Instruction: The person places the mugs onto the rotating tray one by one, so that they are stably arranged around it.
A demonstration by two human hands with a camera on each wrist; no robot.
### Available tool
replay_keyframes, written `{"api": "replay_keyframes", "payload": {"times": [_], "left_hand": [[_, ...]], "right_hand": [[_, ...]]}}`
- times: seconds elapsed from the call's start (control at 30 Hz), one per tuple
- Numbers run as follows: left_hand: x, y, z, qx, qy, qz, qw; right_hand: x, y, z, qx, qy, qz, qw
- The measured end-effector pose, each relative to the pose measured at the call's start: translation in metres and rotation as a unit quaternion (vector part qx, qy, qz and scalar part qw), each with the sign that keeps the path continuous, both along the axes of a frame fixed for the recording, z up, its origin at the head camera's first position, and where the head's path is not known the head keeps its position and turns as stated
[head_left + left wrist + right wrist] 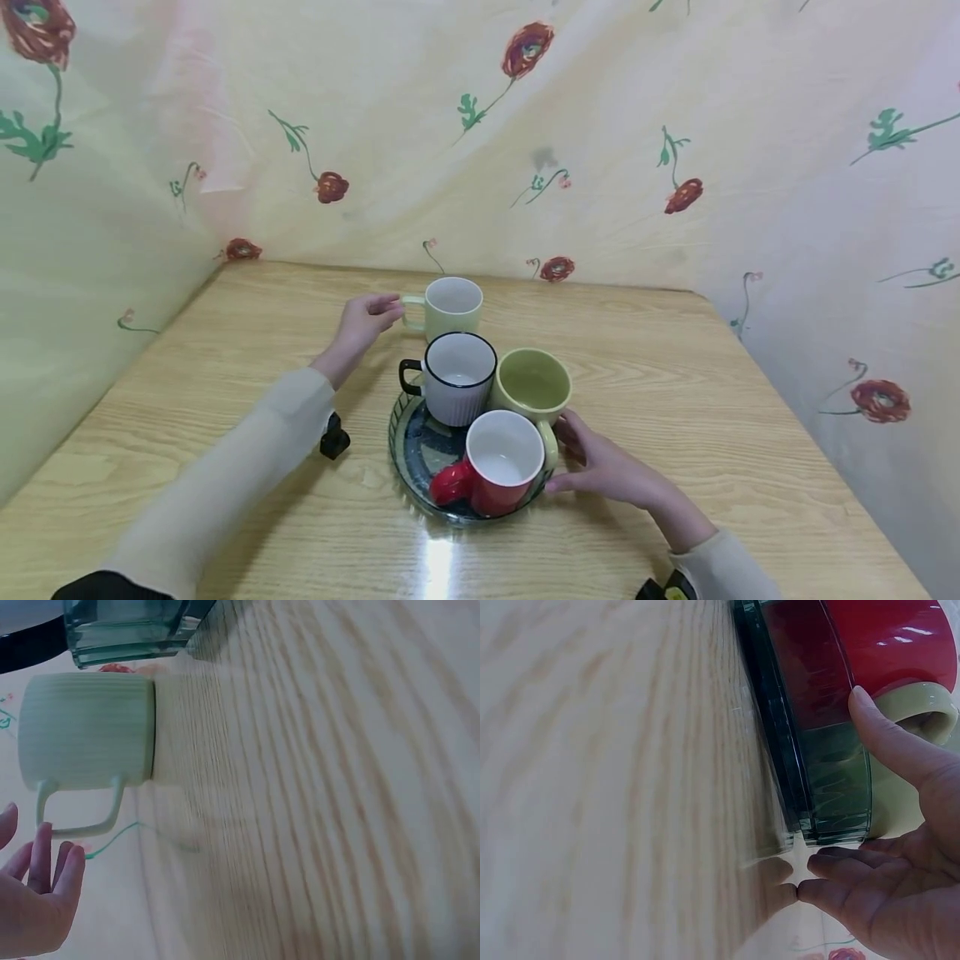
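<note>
At the back of the group a pale green mug (455,323) stands on the table, its handle facing left. My left hand (363,323) is at that handle; in the left wrist view its fingertips (43,832) overlap the handle's outer edge without curling round it. A round glass tray (420,454) bears a white ribbed mug (454,403) with black rim and handle, a yellow-green mug (534,385) and a red mug (495,495) with white inside. My right hand (603,468) is at the tray's right side, its thumb against the rim and its fingers loosely extended beside the glass wall.
A wooden table (300,433) lies beneath everything. Flower-patterned cloth (420,150) hangs behind and along both sides. The tray's mugs stand close together, and the pale green mug is just behind the black-rimmed one.
</note>
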State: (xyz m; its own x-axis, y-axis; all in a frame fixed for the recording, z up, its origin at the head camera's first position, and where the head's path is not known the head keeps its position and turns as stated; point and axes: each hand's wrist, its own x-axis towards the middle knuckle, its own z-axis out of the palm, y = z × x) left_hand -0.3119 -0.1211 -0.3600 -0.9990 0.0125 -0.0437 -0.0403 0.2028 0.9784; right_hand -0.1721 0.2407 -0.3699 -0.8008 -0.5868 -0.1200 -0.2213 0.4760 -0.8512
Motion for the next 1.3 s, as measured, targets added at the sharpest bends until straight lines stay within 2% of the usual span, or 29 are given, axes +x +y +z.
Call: {"api": "replay_keyframes", "payload": {"times": [0.3, 0.6, 0.9, 1.07, 1.3], "left_hand": [[-0.005, 0.005, -0.005, 0.009, -0.007, 0.022, 0.9997], [-0.008, -0.001, -0.01, 0.047, -0.033, 0.008, 0.9983], [-0.012, 0.009, -0.015, 0.024, -0.034, 0.019, 0.999], [-0.014, 0.012, -0.016, 0.06, -0.036, 0.027, 0.9972], [-0.014, 0.011, -0.016, 0.069, -0.035, 0.03, 0.9966]], "right_hand": [[-0.001, 0.0, -0.002, -0.005, -0.003, 0.003, 1.0], [-0.001, -0.001, -0.002, -0.005, -0.007, 0.006, 1.0], [0.001, 0.0, -0.003, 0.008, -0.012, 0.003, 0.9999], [0.0, 0.001, -0.001, 0.013, -0.008, -0.001, 0.9999], [-0.001, 0.001, 0.001, 0.016, -0.014, -0.001, 0.9998]]}}
